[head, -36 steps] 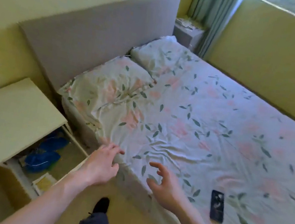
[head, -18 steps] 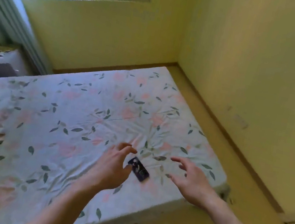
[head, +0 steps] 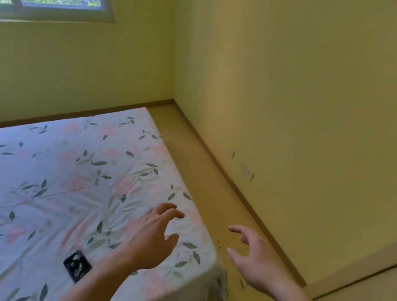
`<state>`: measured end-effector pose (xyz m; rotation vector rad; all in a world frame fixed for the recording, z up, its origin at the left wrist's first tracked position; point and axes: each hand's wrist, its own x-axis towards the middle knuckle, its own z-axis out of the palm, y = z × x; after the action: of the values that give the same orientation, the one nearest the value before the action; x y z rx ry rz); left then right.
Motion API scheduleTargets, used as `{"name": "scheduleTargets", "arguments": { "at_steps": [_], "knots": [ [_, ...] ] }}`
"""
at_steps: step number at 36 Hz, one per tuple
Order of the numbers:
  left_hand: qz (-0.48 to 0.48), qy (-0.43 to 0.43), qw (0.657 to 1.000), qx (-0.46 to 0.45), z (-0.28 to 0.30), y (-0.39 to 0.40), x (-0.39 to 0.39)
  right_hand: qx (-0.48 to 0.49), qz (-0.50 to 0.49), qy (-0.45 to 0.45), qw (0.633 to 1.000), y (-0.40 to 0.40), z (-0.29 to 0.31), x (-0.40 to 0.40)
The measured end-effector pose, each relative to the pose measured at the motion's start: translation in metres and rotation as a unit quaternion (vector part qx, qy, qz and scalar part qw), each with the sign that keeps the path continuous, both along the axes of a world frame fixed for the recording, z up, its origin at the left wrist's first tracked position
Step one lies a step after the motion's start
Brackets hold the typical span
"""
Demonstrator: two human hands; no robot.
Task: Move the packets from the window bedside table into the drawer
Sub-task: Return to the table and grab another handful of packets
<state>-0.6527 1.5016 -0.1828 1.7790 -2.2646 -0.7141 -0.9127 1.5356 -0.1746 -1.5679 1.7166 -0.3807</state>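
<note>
bed (head: 54, 192) cut off at left and bottom edges, dark card (head: 77, 265) partly hidden (forearm overlaps)

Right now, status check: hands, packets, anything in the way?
Both hands empty, left hand over the bed, right hand over the floor. No packets or bedside table in view. Phone lies on the bed.

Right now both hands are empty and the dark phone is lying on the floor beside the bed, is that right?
Not quite. The head view shows the left hand and right hand empty, but the dark phone lies on the floral bedsheet, by the left forearm, not on the floor.
</note>
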Motion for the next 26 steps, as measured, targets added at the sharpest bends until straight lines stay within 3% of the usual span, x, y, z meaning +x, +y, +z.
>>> {"name": "scheduleTargets", "arguments": {
  "at_steps": [8,16,21,26],
  "knots": [
    [0.087,-0.014,0.996,0.000,0.005,-0.059,-0.044,-0.037,0.060,-0.013,0.997,-0.113,0.023,-0.079],
    [0.166,-0.015,0.985,-0.035,0.006,-0.182,-0.083,-0.087,0.129,-0.004,0.988,-0.262,0.038,-0.126],
    [0.169,-0.006,0.984,-0.049,0.012,-0.283,-0.133,-0.119,0.134,0.011,0.984,-0.350,0.060,-0.166],
    [0.142,0.060,0.986,-0.063,0.027,-0.373,-0.189,-0.125,0.116,0.007,0.985,-0.437,0.074,-0.201]
  ]
}}
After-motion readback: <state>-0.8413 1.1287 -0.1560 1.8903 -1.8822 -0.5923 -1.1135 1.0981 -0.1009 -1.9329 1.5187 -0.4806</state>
